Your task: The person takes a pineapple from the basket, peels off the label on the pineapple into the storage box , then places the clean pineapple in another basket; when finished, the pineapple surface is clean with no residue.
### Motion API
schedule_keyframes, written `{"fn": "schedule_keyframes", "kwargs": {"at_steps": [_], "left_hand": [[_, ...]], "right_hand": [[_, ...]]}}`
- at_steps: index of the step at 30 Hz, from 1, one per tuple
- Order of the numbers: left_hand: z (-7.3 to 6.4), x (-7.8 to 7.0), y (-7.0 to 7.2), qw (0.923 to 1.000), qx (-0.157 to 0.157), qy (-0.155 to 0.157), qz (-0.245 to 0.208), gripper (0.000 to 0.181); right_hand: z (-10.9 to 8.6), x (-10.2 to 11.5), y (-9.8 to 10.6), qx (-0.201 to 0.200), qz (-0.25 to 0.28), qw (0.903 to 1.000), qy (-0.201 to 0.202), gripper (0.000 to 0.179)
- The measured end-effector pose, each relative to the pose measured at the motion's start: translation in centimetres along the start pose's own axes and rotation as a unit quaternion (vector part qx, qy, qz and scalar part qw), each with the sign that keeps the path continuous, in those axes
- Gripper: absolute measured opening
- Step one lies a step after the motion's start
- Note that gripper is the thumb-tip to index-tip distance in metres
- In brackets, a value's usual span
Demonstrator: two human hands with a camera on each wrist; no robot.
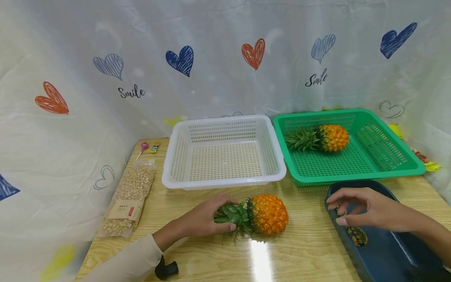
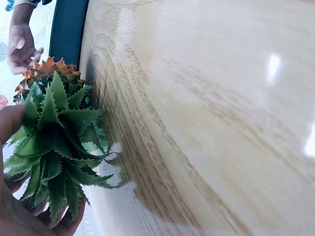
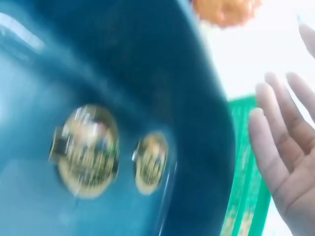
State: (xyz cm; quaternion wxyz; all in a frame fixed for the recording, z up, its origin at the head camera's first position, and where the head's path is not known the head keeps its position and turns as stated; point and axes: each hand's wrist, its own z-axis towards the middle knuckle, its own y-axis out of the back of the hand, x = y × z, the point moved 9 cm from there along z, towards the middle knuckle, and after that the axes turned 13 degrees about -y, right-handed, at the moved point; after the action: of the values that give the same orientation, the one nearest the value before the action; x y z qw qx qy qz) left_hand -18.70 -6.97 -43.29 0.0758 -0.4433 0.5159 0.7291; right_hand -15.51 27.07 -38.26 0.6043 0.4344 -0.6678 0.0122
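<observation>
On the wooden table lies a pineapple [image 1: 269, 214], its orange body to the right and its green leafy crown [image 2: 56, 142] to the left. My left hand [image 1: 210, 215] grips it by the crown, thumb on the near side and fingers round the far side. In the left wrist view the leaves hide part of the fingers. My right hand [image 1: 373, 207] hovers over the far end of a dark blue plastic basin [image 1: 378, 250], fingers loosely bent with nothing in them. A second pineapple [image 1: 332, 138] lies on its side in the green basket [image 1: 356, 177].
A white basket [image 1: 225, 183] stands behind the gripped pineapple, left of the green one. Along the left edge are a bag of pale kernels [image 1: 130, 196], a pink lollipop [image 1: 144, 146] and a small wrapped candy [image 1: 155, 148]. A black object [image 1: 167, 269] lies by the left sleeve.
</observation>
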Motion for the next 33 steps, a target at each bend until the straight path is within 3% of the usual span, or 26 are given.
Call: {"fn": "schedule_keyframes", "kwargs": {"at_steps": [9,15,22,33], "left_hand": [[0.0,0.1,0.0,1.0,-0.002,-0.005,0.005,0.058],[-0.1,0.0,0.1,1.0,0.002,-0.001,0.0,0.059],[0.0,-0.1,-0.1,1.0,0.004,0.0,-0.006,0.058],[0.1,0.0,0.0,1.0,0.003,-0.003,0.007,0.056]], "right_hand": [[2.2,3.6,-2.3,-0.04,0.027,0.9984,0.028,0.032],[4.0,4.8,-4.1,-0.052,0.071,0.9959,0.02,0.029],[5.5,4.9,-5.2,-0.085,0.066,0.9937,-0.029,0.034],[7.9,4.6,-6.7,-0.108,0.035,0.9919,-0.059,0.06]]}}
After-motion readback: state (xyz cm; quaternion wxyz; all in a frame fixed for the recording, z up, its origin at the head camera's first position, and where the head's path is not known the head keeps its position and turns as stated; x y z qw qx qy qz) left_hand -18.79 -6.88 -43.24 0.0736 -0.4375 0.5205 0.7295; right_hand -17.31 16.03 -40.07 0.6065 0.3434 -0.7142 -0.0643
